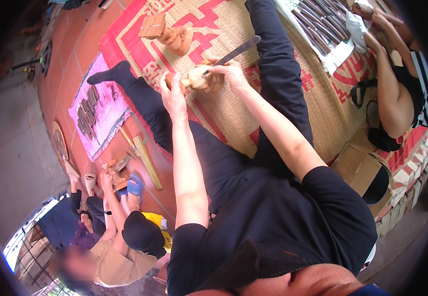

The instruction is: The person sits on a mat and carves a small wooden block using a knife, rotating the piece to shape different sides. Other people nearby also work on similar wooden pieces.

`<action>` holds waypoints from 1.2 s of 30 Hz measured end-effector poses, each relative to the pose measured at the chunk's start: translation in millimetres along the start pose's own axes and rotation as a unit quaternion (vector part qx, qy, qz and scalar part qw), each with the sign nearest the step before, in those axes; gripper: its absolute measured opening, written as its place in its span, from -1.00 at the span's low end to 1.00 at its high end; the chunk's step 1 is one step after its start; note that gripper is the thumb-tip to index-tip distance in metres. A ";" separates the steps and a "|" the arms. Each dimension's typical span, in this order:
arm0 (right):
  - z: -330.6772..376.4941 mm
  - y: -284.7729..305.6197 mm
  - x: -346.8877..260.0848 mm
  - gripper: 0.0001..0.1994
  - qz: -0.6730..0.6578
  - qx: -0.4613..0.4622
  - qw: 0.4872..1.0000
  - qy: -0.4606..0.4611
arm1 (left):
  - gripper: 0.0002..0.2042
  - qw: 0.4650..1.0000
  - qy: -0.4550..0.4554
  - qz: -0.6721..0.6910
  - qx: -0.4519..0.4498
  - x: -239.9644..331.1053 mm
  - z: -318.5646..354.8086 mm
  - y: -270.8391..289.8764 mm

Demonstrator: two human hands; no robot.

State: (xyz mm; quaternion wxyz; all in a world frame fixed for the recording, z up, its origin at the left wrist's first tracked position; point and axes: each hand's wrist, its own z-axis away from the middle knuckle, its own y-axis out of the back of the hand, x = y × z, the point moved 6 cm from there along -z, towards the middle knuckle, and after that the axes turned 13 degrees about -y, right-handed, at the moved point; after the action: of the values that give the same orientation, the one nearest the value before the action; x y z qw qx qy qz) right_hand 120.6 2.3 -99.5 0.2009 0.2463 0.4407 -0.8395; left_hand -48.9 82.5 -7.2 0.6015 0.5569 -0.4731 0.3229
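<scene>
A pale carved wooden piece [208, 83] with rounded shapes is held between my legs, over the patterned mat. My left hand [173, 96] is closed around its left end. My right hand [231, 76] is closed on a long, dark, flat carving tool [237, 51] above the piece's right side. The tool slants up to the right past my fingers, ending in a rounded tip. Its lower end meets the wood or lies just over it; my fingers partly hide that spot. Beyond stands another wooden carving [167, 34] with a square block on top.
Several carving tools [88, 111] lie on a pink cloth at left, and several more [320, 22] on a white cloth at upper right. A wooden bar [147, 163] lies on the tiles. A cardboard box [354, 165] sits at right. Other people work at lower left and upper right.
</scene>
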 end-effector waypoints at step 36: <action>-3.3 14.7 -0.1 -0.72 -0.027 0.029 0.999 0.001 | -0.45 0.998 -0.033 -0.046 0.002 -3.1 -2.3 -0.4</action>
State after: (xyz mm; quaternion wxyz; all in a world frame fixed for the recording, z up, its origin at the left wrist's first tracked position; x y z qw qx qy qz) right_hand 129.7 -2.7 -110.5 0.1707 0.2412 0.4228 -0.8567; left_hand -49.1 85.1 -10.2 0.5986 0.5897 -0.4656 0.2779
